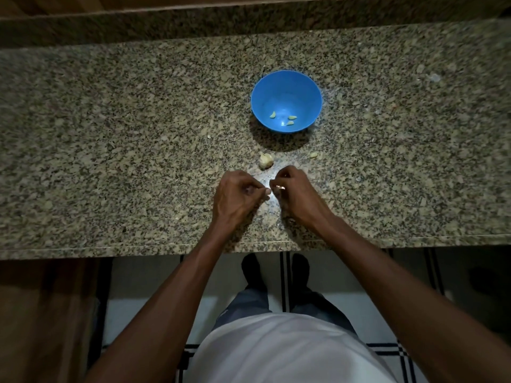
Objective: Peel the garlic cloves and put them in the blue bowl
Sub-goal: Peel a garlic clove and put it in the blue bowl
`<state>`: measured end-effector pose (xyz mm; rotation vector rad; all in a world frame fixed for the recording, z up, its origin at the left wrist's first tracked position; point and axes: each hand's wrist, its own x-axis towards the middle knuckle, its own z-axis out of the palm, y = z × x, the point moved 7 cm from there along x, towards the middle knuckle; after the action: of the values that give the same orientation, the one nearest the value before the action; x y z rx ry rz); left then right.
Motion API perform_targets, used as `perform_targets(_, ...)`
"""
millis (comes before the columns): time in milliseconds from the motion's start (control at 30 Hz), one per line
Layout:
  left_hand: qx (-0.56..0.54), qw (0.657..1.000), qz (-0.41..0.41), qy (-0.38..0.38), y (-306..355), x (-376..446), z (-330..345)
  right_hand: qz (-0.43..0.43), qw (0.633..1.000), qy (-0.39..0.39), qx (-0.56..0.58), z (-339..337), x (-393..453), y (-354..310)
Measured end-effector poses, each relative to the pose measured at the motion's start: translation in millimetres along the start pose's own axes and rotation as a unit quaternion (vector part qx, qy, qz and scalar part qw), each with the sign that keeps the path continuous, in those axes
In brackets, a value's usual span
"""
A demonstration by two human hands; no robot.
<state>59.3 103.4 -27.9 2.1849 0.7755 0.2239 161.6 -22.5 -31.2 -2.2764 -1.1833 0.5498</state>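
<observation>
A blue bowl (286, 92) stands on the granite counter (110, 147) and holds three peeled garlic cloves (287, 118). A part of a garlic head (266, 160) lies just in front of the bowl, and a single loose clove (313, 155) lies to its right. Near the counter's front edge my left hand (237, 196) and my right hand (293, 189) are close together with fingers curled. Between their fingertips they pinch a small garlic clove (278, 187), which the fingers mostly hide.
Small bits of garlic skin (209, 136) lie scattered on the counter around the bowl. The counter's front edge (166, 248) runs just under my forearms. A raised ledge (249, 26) borders the back. Tiled floor and my feet show below.
</observation>
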Motion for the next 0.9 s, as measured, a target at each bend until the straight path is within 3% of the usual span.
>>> perform_targets(67,0.015,0.999,0.027,0.019,-1.3,2.2,-2.3,-0.02,1.0,-0.001,0.002,0.1,-7.2,-8.6)
perform_targets(133,0.042,0.998,0.032,0.038,-7.7,6.1,-4.8,0.007,0.999,0.05,0.019,-11.5,-4.4,-1.7)
perform_targets(200,0.078,0.996,0.053,0.01,-9.1,6.9,1.7,0.037,0.995,0.09,0.0,-19.7,5.5,8.3)
perform_targets(367,0.085,0.984,0.133,-0.085,5.6,-13.6,24.1,0.004,0.999,0.016,-0.04,4.3,1.1,-8.8)
perform_targets(467,0.039,0.994,0.097,-0.04,-0.5,-20.7,10.2,0.024,0.999,-0.002,0.024,-2.2,-15.8,-11.0)
perform_targets(567,0.069,0.997,0.031,0.021,-16.2,-15.7,-6.2,0.094,0.992,0.08,0.018,-31.5,-25.9,14.1)
perform_targets(700,0.136,0.988,0.038,-0.061,-11.4,-12.8,14.6,0.14,0.987,0.08,-0.029,-21.8,-42.4,25.6)
perform_targets(800,0.123,0.979,0.097,-0.131,6.6,-28.3,42.1,0.092,0.994,0.055,0.003,7.9,-44.5,-8.5)
perform_targets(900,0.061,0.987,0.095,-0.118,5.4,-37.3,37.6,0.091,0.994,0.049,0.04,8.6,-48.7,-19.5)
